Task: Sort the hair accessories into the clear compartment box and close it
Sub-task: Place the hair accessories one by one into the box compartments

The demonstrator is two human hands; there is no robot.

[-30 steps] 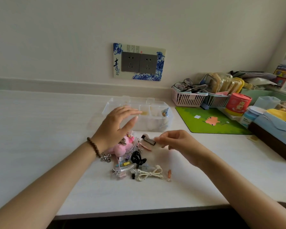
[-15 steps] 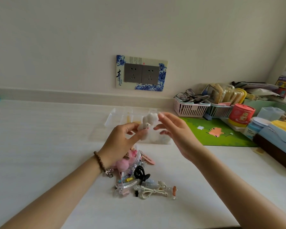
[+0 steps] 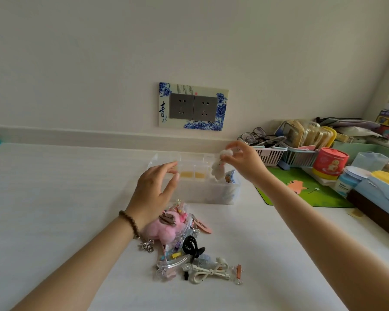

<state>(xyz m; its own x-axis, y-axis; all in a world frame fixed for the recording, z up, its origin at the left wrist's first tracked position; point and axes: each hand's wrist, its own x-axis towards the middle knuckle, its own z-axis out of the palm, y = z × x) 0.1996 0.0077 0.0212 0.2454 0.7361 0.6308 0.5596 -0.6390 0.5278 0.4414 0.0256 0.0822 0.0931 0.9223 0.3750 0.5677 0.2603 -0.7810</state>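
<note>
A clear compartment box [image 3: 202, 194] stands open on the white table, with small items in its back cells. My right hand [image 3: 240, 160] pinches a white fluffy hair accessory [image 3: 218, 169], which dangles over the box's right side. My left hand [image 3: 155, 189] hovers open at the box's left front, fingers apart, holding nothing. Below it lies a pile of accessories: a pink fluffy clip [image 3: 164, 227], a black claw clip [image 3: 191, 245], a clear curved clip [image 3: 173, 263], a cream bow hair tie [image 3: 209, 270] and several small clips.
Right of the box lie a green mat [image 3: 301, 191], white and teal baskets [image 3: 272, 153] with glasses and packets, a red tin [image 3: 330, 162], and a blue tissue box [image 3: 382, 194]. A wall socket plate [image 3: 193, 106] is behind. The table's left half is bare white surface.
The white fluffy accessory passed from my left hand to my right, which lifted it over the box's right side. My left hand let go and opened. The view tilted upward.
</note>
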